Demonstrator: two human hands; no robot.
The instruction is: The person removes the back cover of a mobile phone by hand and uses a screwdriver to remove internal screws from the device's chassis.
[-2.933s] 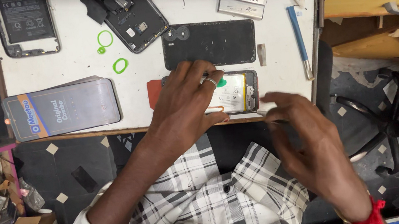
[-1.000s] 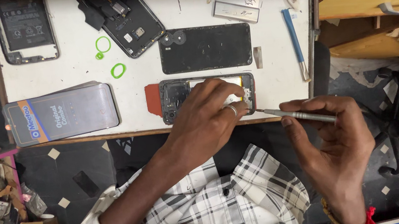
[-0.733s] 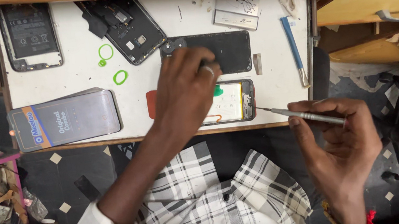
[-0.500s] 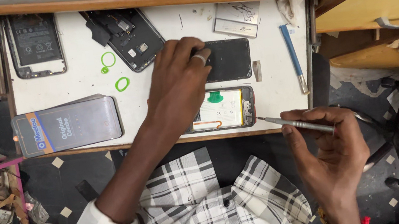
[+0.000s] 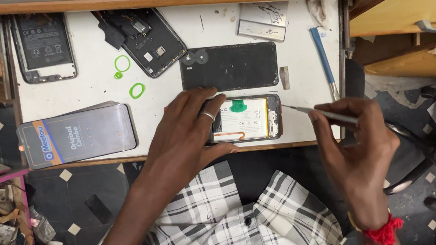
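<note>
Phone repair workshop. Evidence: white worktop (image 5: 181, 96) carrying opened phones (image 5: 142, 34), a detached back cover (image 5: 230, 67) mid-surface, and boxed replacement screens (image 5: 76, 135) at its left front edge.

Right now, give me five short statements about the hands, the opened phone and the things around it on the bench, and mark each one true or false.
1. The left hand rests on the opened phone at the near edge of the bench. True.
2. The right hand is empty. False: it holds thin metal tweezers, tip pointing at the phone's right end.
3. The black back cover lies on top of the opened phone. False: it lies flat beside it, farther from the person.
4. Two green rings lie on the white bench top. True.
5. The blue-handled tool is in the left hand. False: it lies untouched near the bench's right edge.
</note>
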